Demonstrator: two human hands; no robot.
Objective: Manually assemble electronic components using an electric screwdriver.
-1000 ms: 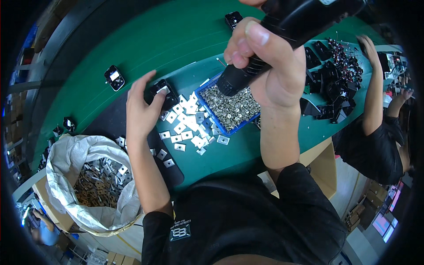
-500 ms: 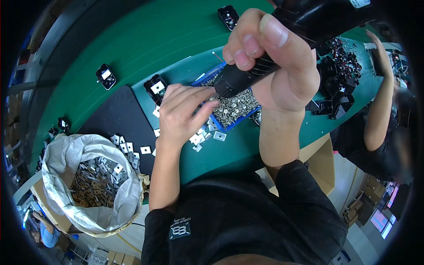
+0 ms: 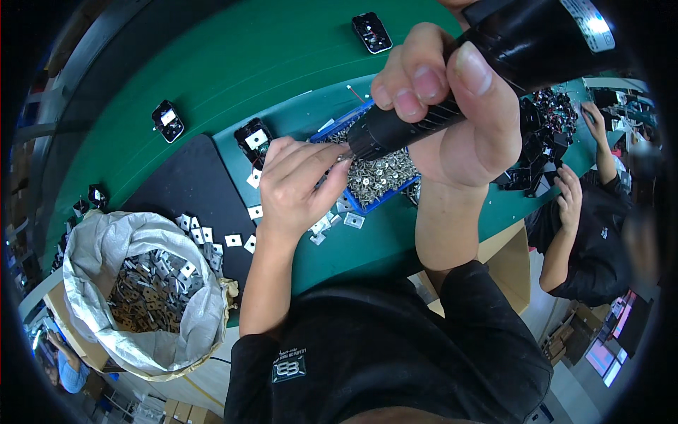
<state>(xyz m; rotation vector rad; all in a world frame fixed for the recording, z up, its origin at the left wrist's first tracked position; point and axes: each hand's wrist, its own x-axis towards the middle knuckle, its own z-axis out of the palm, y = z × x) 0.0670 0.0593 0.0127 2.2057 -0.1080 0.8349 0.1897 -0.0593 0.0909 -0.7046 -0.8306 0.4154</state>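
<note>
My right hand (image 3: 466, 106) is wrapped round a black electric screwdriver (image 3: 409, 127), held tilted with its nose down to the left. At that nose, the thumb and forefinger of my left hand (image 3: 300, 184) pinch a small silvery piece that looks like a screw (image 3: 344, 157); the fingers partly hide it. Below both hands stands a blue bin (image 3: 361, 209) full of loose silvery screws (image 3: 378, 180). Just left of my left hand lies a black device housing (image 3: 253, 141) with a white square plate in it.
Square metal plates (image 3: 233, 240) lie on a black mat (image 3: 183, 177) and the green table (image 3: 339, 258). A white sack (image 3: 85, 283) of metal plates stands at left. More housings (image 3: 168, 121) sit on the green belt (image 3: 233, 71). Black parts (image 3: 530, 155) are heaped at right, near a co-worker (image 3: 593, 233).
The screwdriver and my right hand have shifted slightly right and down. My left finger and thumb have closed together at its nose. The co-worker at right has moved both arms.
</note>
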